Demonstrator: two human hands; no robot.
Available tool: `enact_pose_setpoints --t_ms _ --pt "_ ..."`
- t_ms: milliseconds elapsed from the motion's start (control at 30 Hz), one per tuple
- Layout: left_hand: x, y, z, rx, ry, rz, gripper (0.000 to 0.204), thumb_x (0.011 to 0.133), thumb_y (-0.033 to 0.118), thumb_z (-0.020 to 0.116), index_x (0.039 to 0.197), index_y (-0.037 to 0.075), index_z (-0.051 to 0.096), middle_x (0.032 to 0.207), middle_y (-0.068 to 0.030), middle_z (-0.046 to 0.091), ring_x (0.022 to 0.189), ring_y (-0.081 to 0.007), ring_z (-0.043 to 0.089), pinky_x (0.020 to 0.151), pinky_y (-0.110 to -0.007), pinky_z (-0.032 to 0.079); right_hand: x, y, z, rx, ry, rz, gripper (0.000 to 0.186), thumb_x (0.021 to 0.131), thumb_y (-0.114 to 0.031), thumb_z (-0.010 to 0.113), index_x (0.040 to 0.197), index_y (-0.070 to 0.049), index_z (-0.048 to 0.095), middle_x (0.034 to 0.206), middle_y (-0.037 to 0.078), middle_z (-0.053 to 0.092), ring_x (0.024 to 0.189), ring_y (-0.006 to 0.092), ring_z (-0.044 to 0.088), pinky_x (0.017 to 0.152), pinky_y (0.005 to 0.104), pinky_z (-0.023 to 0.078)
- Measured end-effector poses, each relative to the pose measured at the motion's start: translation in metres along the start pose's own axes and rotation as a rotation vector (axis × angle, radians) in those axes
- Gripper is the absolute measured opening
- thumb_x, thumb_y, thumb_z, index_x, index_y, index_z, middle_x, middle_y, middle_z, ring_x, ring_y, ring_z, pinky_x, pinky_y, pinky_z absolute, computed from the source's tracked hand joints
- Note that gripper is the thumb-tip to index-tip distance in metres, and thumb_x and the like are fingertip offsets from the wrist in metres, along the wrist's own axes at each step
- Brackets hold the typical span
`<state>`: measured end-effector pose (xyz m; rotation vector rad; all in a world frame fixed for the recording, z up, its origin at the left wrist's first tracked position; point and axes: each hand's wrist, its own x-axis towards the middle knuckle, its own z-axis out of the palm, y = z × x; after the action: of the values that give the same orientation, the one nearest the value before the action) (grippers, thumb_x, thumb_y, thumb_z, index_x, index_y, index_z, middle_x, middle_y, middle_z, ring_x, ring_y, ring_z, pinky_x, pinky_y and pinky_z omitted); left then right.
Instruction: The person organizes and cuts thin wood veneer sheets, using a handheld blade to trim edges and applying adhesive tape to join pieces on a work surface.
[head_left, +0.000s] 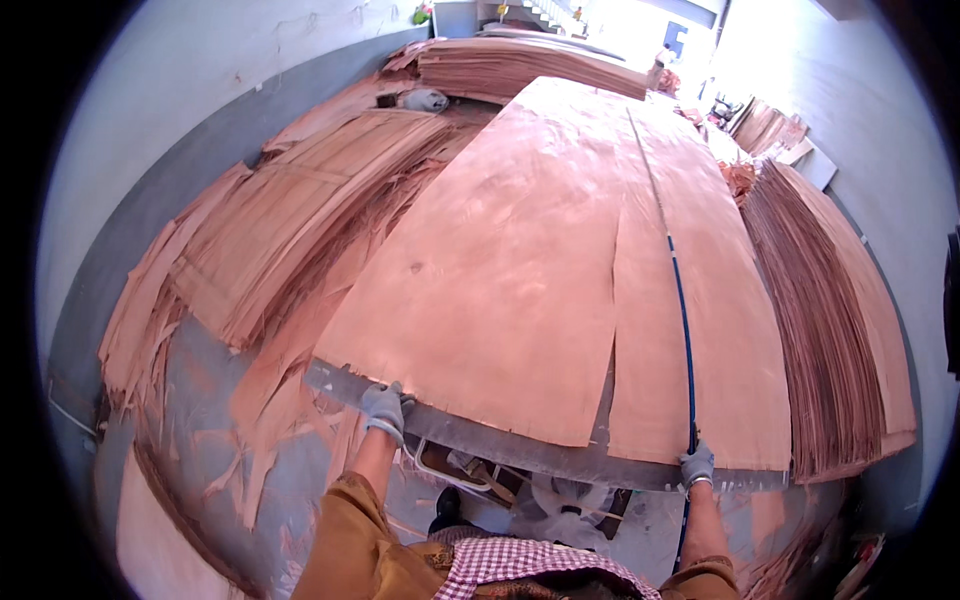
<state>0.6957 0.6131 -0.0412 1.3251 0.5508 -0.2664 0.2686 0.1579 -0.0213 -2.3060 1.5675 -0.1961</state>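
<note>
A broad, thin, pinkish wood veneer sheet [470, 290] lies over a long table, whose dark edge [500, 449] shows along the near side. To its right, a narrower veneer strip [650, 360] lies apart from it by a gap that widens toward me. My left hand [385, 405], in a grey glove, is closed at the sheet's near left edge; its thumb and fingertips are partly hidden. My right hand [697, 463], gloved too, is closed around a long thin pole [684, 320], blue at the near part, which lies lengthwise across the strip.
Stacked veneer [310, 180] with ragged edges fills the left side. Another tall veneer stack [815, 330] stands close along the right. A further pile [530, 65] lies beyond the table. Torn scraps [260, 480] litter the floor, and a fan [570, 500] stands beneath the near edge.
</note>
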Motion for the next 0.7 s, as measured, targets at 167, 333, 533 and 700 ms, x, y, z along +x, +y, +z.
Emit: enact_pose_setpoints --t_ms 167,333,533,700 --pt "-0.009 0.007 -0.005 0.089 -0.027 0.030 0.009 0.081 0.005 0.062 0.081 0.001 0.053 0.065 -0.0112 0.059 0.046 -0.0196 0.059 0.036 -0.028 0.048 -0.011 -0.008 -0.010 0.019 -0.043 0.013 0.030 0.069 -0.010 0.064 0.096 0.000 0.056 0.088 0.023 0.064 0.086 0.0386 0.062 0.074 0.0420 0.048" --pt "-0.006 0.012 0.009 0.134 -0.067 -0.064 0.011 0.084 0.009 0.060 0.079 0.002 0.052 0.065 -0.0115 0.061 0.045 -0.0198 0.059 0.034 -0.028 0.046 -0.006 0.005 -0.007 0.027 -0.039 0.025 0.029 0.071 -0.011 0.060 0.098 0.000 0.057 0.090 0.023 0.064 0.087 0.0394 0.062 0.076 0.0421 0.048" --pt "0.007 0.012 -0.029 0.094 -0.103 -0.138 0.008 0.086 0.011 0.058 0.082 0.005 0.054 0.063 -0.0095 0.061 0.047 -0.0199 0.060 0.035 -0.027 0.046 -0.006 -0.019 -0.002 -0.034 -0.084 0.002 0.040 0.069 -0.016 0.062 0.104 0.001 0.055 0.097 0.027 0.062 0.094 0.0417 0.059 0.080 0.0451 0.047" --pt "0.004 0.018 -0.003 0.181 -0.091 -0.080 0.010 0.087 0.013 0.057 0.081 0.006 0.054 0.064 -0.0081 0.060 0.045 -0.0177 0.057 0.034 -0.025 0.043 -0.001 0.004 -0.010 0.004 -0.014 0.027 0.034 0.069 -0.016 0.061 0.098 0.002 0.055 0.092 0.029 0.061 0.091 0.0430 0.059 0.077 0.0453 0.047"
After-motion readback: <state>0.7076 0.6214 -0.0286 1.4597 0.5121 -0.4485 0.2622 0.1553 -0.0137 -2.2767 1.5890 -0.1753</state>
